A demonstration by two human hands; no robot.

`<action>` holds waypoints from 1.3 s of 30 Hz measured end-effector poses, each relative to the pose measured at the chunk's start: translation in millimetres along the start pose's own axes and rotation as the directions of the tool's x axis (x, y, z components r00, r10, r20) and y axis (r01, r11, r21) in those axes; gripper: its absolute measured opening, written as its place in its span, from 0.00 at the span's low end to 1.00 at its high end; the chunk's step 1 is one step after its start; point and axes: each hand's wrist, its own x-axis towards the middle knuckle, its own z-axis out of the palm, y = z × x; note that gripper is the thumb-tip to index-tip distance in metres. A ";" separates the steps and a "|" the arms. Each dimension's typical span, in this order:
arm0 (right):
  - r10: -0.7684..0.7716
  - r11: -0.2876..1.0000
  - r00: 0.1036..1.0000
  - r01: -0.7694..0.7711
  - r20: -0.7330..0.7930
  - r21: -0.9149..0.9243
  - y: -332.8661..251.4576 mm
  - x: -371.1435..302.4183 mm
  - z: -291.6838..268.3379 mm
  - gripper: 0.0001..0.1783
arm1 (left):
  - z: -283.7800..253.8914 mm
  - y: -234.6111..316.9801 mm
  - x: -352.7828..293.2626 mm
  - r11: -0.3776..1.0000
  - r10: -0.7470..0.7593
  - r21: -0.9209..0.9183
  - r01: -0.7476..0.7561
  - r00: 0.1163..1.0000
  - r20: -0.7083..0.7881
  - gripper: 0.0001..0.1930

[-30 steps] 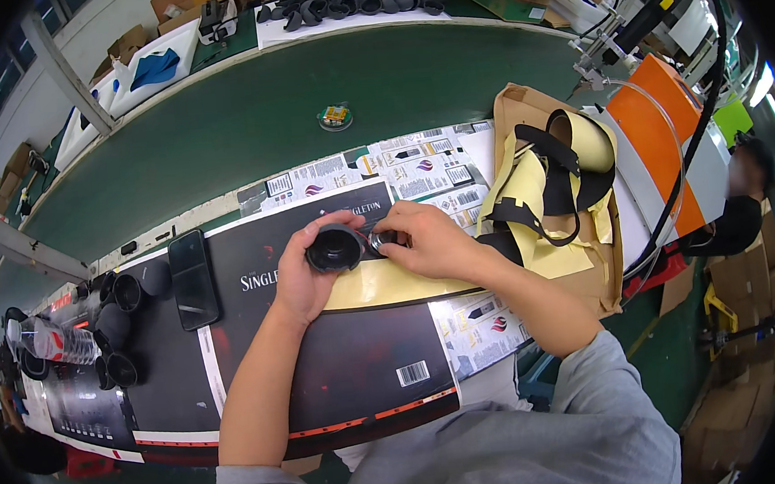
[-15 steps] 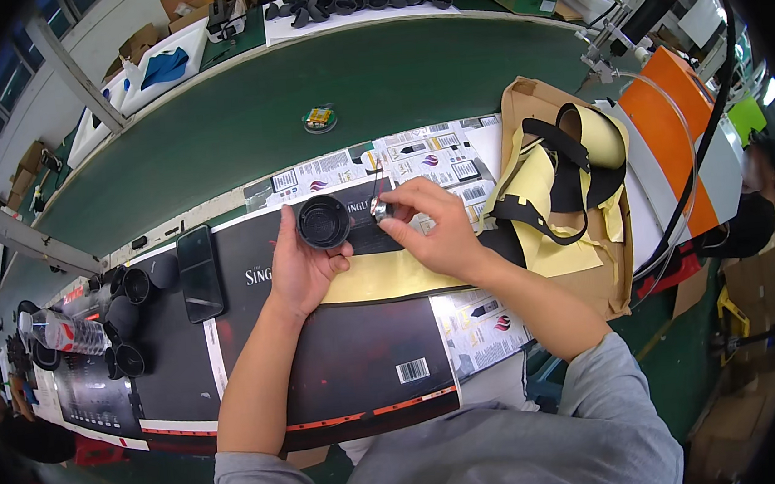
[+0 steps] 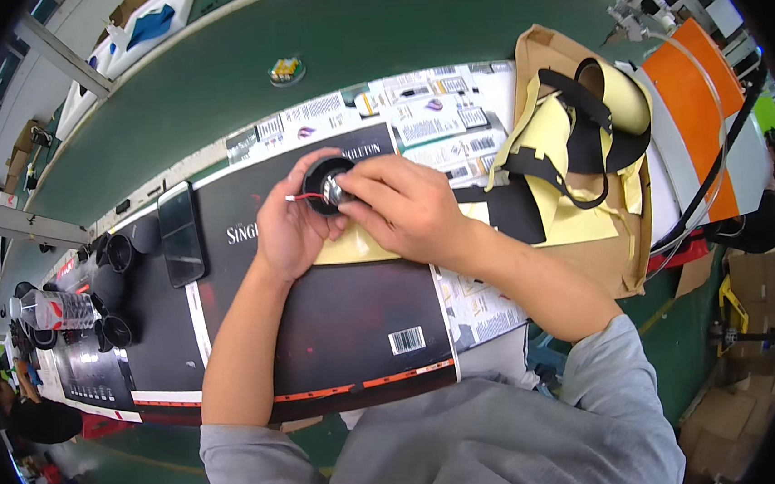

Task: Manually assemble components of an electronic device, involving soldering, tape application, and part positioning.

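My left hand [image 3: 279, 234] is wrapped round a round black plastic cup [image 3: 313, 177], its opening facing up. Over that opening, my right hand [image 3: 414, 211] pinches a small silver round part [image 3: 334, 191] with thin wires, a red one among them. A white connector [image 3: 291, 198] at the wire's end sticks out past the cup's left rim. The part sits inside the rim, but my fingers hide how deep it goes. Below both hands lies a yellow strip [image 3: 356, 248] on the dark printed sheet [image 3: 349, 327] covering the bench.
A cardboard box [image 3: 636, 254] at the right holds yellow and black strips [image 3: 547, 129]. To the left lie a phone [image 3: 183, 235], several black cups [image 3: 121, 252] and a plastic bottle [image 3: 63, 309]. A small dish with yellow pieces [image 3: 286, 71] rests farther off, left of an orange machine [image 3: 692, 118].
My right hand has brought the silver part leftward from beside the cup into its opening. The wires now hang over the left rim. The whole view has shifted slightly.
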 end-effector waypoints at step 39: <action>0.522 0.834 0.853 -0.509 -0.004 0.215 11.4 5.0 8.8 0.13 | 6.5 -5.7 1.2 0.993 0.050 0.111 -0.052 0.999 0.016 0.25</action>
